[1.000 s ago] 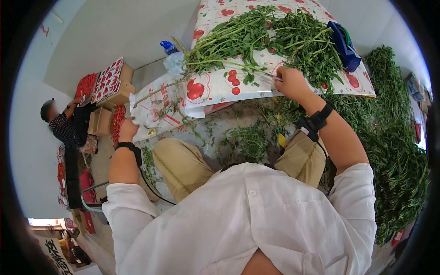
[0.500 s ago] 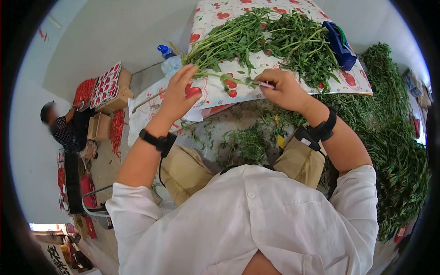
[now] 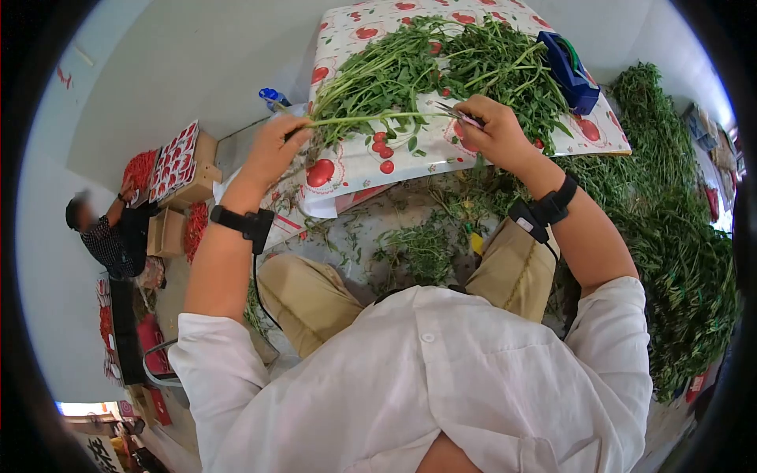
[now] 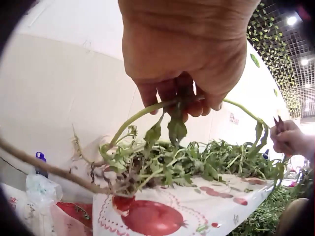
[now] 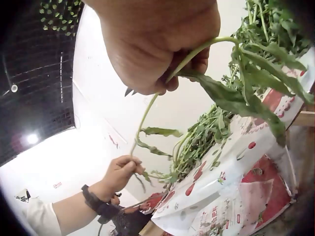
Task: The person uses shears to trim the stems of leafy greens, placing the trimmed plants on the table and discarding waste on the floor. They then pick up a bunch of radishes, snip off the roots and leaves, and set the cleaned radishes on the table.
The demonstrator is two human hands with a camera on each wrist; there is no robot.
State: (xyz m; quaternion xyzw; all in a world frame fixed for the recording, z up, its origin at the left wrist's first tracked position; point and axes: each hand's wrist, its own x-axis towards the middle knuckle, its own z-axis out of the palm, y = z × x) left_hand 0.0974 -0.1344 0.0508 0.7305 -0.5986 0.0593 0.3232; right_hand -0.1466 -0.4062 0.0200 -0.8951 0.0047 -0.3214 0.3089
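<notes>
A long green leafy stem [image 3: 371, 120] stretches between my two hands above the table's near edge. My left hand [image 3: 277, 150] pinches it between thumb and fingers, and in the left wrist view the stem [image 4: 135, 117] bends down on one side with small leaves hanging. My right hand [image 3: 501, 135] grips a pair of scissors [image 3: 459, 116], blades pointing left at the stem's other end. Seen from the right wrist, the stem [image 5: 147, 110] runs up to the right hand's fingers, with long leaves [image 5: 246, 98] drooping beyond. Behind lies a heap of cut leafy stems [image 3: 394, 67].
A cherry-patterned cloth [image 3: 434, 154] covers the table. A blue tape dispenser [image 3: 569, 75] stands at its right. Greenery is piled on the floor [image 3: 662, 236] to the right, with clippings [image 3: 418, 248] between the knees. Another person [image 3: 102, 236] sits at far left beside cardboard boxes [image 3: 167, 232].
My left hand has come up from the lower left to the table edge and now pinches the stem. My right hand moved left, then back slightly right and up, still with the scissors.
</notes>
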